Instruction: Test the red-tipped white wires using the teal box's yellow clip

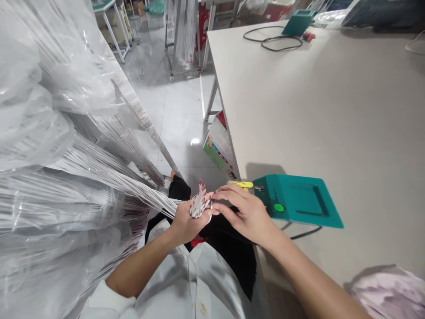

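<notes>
My left hand (186, 223) is wrapped round a bundle of white wires (199, 203), whose ends have small red-brown tips. The wires run back to the left into a larger hanging bunch. Close against the bundle, my right hand (244, 212) has its thumb and fingers pinched at one wire end. A teal device (299, 199) with a round green button lies on the table edge just right of my right hand. Behind my fingers, a yellow-handled tool (241, 184) sits beside the device, partly hidden.
On the left, racks hold many white wires under clear plastic sheeting (29, 88). The pale table (315, 110) spreads to the right. Another teal device (298, 22) with a black cable rests at its far edge. A pink cloth (392, 292) lies near right; a printed box (219, 144) stands on the floor.
</notes>
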The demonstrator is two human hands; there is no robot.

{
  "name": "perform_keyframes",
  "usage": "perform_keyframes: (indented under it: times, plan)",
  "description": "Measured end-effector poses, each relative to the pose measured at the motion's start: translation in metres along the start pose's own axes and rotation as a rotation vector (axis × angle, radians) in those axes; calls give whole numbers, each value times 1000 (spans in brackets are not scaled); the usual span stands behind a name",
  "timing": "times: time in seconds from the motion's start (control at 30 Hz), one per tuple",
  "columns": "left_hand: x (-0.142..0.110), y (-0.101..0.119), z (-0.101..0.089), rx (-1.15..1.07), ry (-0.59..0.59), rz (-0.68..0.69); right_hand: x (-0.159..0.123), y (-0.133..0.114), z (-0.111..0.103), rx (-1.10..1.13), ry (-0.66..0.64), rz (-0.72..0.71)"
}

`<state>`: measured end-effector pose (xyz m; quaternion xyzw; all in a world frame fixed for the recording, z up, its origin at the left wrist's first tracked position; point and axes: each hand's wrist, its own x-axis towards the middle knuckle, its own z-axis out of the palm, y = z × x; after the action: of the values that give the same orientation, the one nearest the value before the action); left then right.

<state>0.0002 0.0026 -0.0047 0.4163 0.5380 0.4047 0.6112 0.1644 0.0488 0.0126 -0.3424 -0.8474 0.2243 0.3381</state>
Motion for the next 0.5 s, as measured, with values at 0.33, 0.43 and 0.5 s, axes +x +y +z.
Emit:
perform_keyframes:
  times: [0.33, 0.43, 0.5]
  plan:
    - [-2, 9, 3, -7, 27, -4, 3, -5, -1, -36, -103, 59]
    - [-2, 6, 2, 6, 35, -38, 1, -3, -4, 14, -55, 77]
    - [-2, 6, 0, 27, 32, -46, -1, 0, -5, 17, 5, 88]
